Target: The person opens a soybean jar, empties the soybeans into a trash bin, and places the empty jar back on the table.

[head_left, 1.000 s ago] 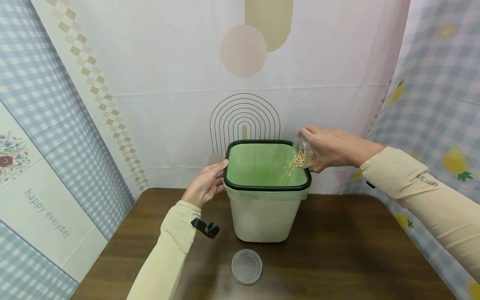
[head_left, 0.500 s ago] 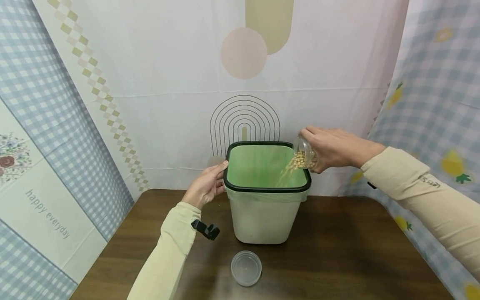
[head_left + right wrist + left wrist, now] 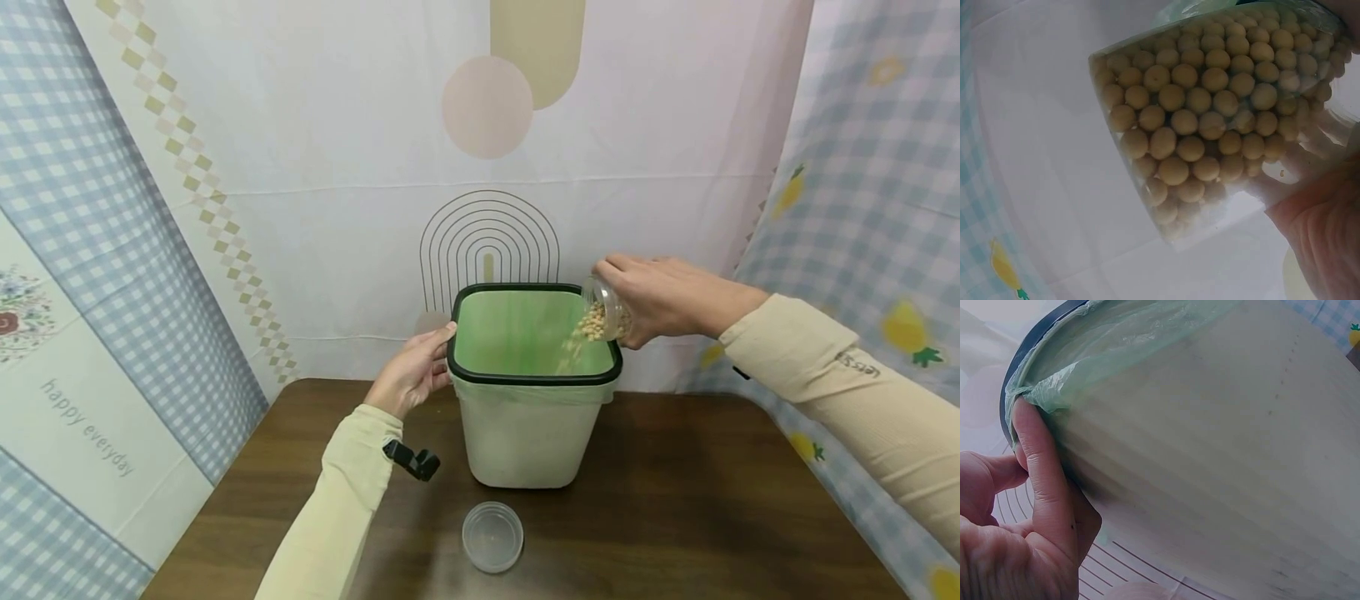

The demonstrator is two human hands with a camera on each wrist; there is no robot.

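A pale trash can (image 3: 525, 433) with a black rim (image 3: 536, 380) and a green bag (image 3: 517, 329) lining it stands on the table. My left hand (image 3: 411, 369) grips the left side of its rim, thumb on top and fingers underneath against the folded bag edge. My right hand (image 3: 663, 296) holds a clear jar (image 3: 604, 300), tilted mouth-down over the right side of the rim. Round beige soybeans (image 3: 1191, 106) fill much of the jar in the right wrist view. A stream of them falls from its mouth into the bag.
A clear round lid (image 3: 492, 537) lies on the brown wooden table (image 3: 675, 500) in front of the trash can. A printed white cloth (image 3: 337, 125) hangs close behind, and blue checked cloths hang at both sides. A black wrist-camera mount (image 3: 412, 460) sticks out from the left sleeve.
Soybeans keep pouring, their stream thicker half a second ago than at first. The jar has shifted very slightly left with my right hand. My left hand stays on the rim.
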